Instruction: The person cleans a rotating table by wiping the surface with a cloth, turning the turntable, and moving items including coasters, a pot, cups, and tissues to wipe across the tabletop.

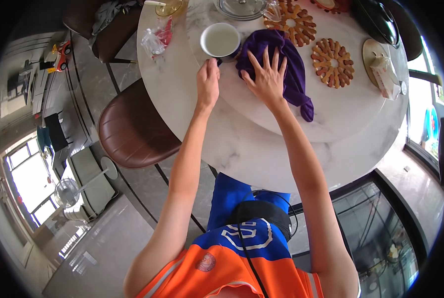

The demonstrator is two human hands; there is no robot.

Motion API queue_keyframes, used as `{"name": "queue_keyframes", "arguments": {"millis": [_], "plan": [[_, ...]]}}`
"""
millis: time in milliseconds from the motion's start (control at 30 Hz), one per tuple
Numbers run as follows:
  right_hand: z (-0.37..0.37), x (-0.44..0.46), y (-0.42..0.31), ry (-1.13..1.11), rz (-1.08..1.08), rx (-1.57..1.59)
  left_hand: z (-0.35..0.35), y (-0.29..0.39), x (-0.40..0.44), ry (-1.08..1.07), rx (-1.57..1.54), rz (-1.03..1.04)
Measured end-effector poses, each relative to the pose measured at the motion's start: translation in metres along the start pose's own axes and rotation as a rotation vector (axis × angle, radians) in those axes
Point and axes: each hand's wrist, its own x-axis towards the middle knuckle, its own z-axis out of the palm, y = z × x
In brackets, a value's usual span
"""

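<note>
My left hand [208,84] is closed around the short dark handle of a small round white pot [220,40]. The pot stands upright on the marble table and its inside looks pale; whether it holds liquid I cannot tell. To the right, my right hand [268,75] lies flat with fingers spread on a bunched purple cloth [295,82]. The cloth's twisted end trails toward the near side of the table. Its upper edge comes close to the pot's right side.
Two brown petal-patterned trivets [332,63] lie right of the cloth, one partly behind it. A glass lid [242,7], a black pot [376,21], a tissue pack [385,77] and a crumpled plastic bag [157,39] ring the marble table [261,149]. A brown chair [137,124] stands at left.
</note>
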Motion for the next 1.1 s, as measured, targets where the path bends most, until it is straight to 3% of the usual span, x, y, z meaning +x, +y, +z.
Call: {"name": "queue_keyframes", "arguments": {"millis": [133,200,267,367,400,433,467,533,600,700,767,800,967,1067,1100], "plan": [[0.001,0.009,-0.026,0.055,0.098,0.053,-0.044,0.013,-0.002,0.013,0.010,0.039],[0.000,-0.013,-0.024,-0.018,-0.044,0.159,-0.060,0.031,-0.012,0.025,0.106,0.020],[-0.004,-0.035,-0.032,-0.172,-0.205,0.245,-0.069,0.044,-0.015,-0.041,-0.033,0.052],[0.005,-0.017,-0.056,-0.165,-0.268,0.260,-0.071,0.068,-0.018,-0.128,-0.039,0.039],[0.015,0.002,-0.059,-0.122,-0.239,0.258,-0.063,0.075,-0.016,-0.138,-0.049,0.039],[0.010,0.028,-0.062,-0.217,-0.227,0.202,-0.054,0.084,-0.015,-0.169,0.025,0.036],[0.024,0.048,-0.065,-0.026,-0.208,0.253,-0.045,0.092,-0.013,-0.200,0.099,0.033],[0.053,0.072,-0.071,-0.019,-0.087,0.447,-0.027,0.096,-0.001,-0.349,0.164,-0.024],[0.071,0.070,-0.077,0.006,-0.025,0.218,0.011,0.092,0.005,-0.405,0.089,0.056],[0.049,0.049,-0.074,0.001,-0.035,0.149,0.055,0.070,0.016,-0.534,0.416,0.195],[0.037,0.038,-0.072,-0.024,-0.025,0.150,0.084,0.067,0.017,-0.685,0.183,0.129],[0.034,0.035,-0.070,-0.058,-0.008,0.155,0.098,0.057,0.018,-0.760,0.084,-0.009],[0.031,0.036,-0.061,-0.073,-0.007,0.222,0.140,0.024,0.023,-0.903,0.092,-0.156],[0.020,0.032,-0.064,-0.086,-0.010,0.239,0.142,0.019,0.015,-0.902,0.111,-0.017],[0.015,0.032,-0.066,-0.099,-0.003,0.237,0.142,0.020,0.011,-0.904,0.115,-0.065]]}}
